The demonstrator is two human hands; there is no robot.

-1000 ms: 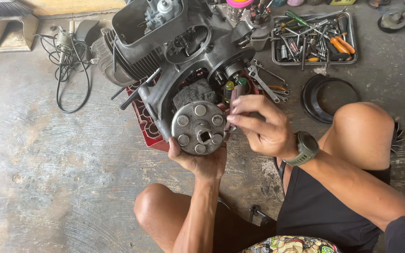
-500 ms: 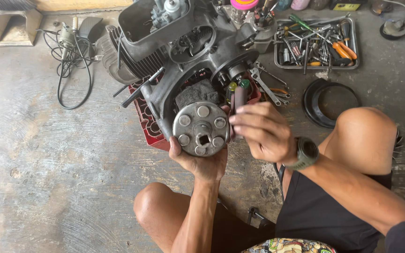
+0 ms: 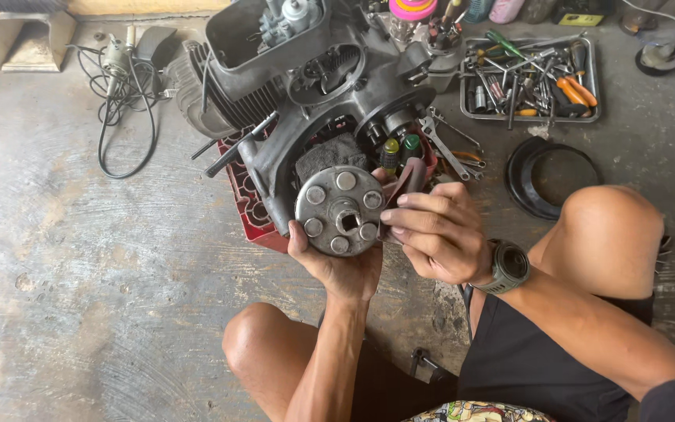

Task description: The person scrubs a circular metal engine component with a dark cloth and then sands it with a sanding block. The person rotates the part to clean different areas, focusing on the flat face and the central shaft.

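On the concrete floor, left hand (image 3: 343, 270) grip cupping one round clutch disc (image 3: 339, 211), right hand (image 3: 439, 233) curled closed beside it.

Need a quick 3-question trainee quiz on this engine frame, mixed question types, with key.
1. True or false: the left hand supports the round metal clutch disc from below.
2. Which hand wears the wristwatch? A) left B) right C) neither
3. Fill in: the metal tool tray lies on the concrete floor beyond the person's ____ knee.

Key: 1 true. 2 B, on the wrist of the right hand, whose fingers rest at the disc's edge. 3 right.
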